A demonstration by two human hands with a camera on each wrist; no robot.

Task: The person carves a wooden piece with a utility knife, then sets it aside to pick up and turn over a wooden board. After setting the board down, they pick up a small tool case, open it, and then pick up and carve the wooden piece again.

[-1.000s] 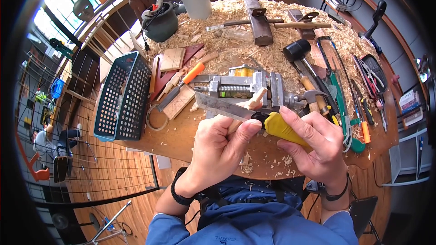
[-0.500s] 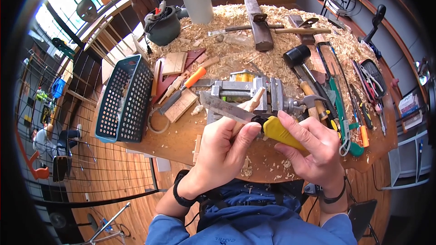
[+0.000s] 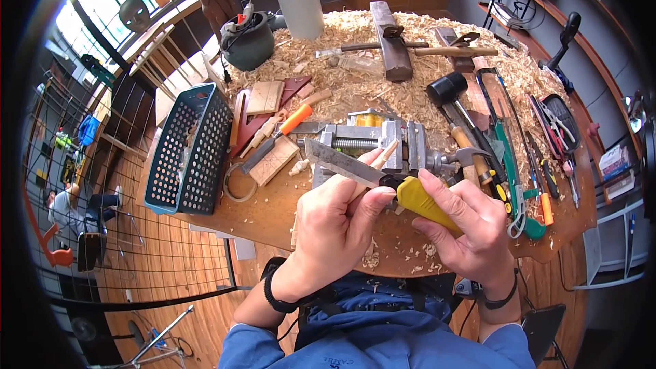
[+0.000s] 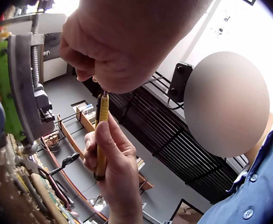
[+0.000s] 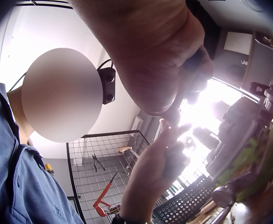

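Note:
In the head view my right hand (image 3: 471, 229) grips the yellow handle of a utility knife (image 3: 429, 205), forefinger along its top. Its long blade (image 3: 342, 164) points left and lies across a slim piece of wood (image 3: 388, 156). My left hand (image 3: 326, 220) holds that wood, its lower part hidden in the fingers, and the left thumb is right at the back of the blade by the handle. The left wrist view shows the knife (image 4: 102, 135) edge-on in my right hand (image 4: 118, 170). Both hands meet in the right wrist view, the knife hidden there.
Behind the hands a metal vise (image 3: 355, 138) stands on the bench (image 3: 273, 222). Left are a perforated basket (image 3: 188, 157), an orange-handled chisel (image 3: 280, 137) and wood blocks (image 3: 273, 162). Right lie a mallet (image 3: 447, 87), hammer (image 3: 468, 157) and green-handled saw (image 3: 509, 157). Shavings (image 3: 342, 96) and planes (image 3: 393, 48) are behind.
The knife blade has slid slightly to the right over the wood, while both hands keep their grips. The bench sits a little lower in the head view.

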